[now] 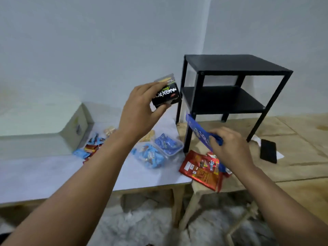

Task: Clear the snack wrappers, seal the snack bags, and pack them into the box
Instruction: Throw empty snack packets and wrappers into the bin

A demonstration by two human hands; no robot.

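Observation:
My left hand (140,110) holds a black snack pack (166,94) with white and green lettering, raised above the white table (53,171). My right hand (230,150) grips a long blue wrapper (197,130) over a wooden stool. A red snack bag (200,170) lies on that stool under my right hand. On the table sit two clear tubs of blue-wrapped snacks (159,151), several loose blue and red wrappers (90,148), and a whitish box (44,125) at the left.
A black two-shelf side table (230,68) stands behind the stool on a tan floor mat. A black phone (268,150) lies on the mat to the right. A shaggy grey rug (150,228) covers the floor below the table.

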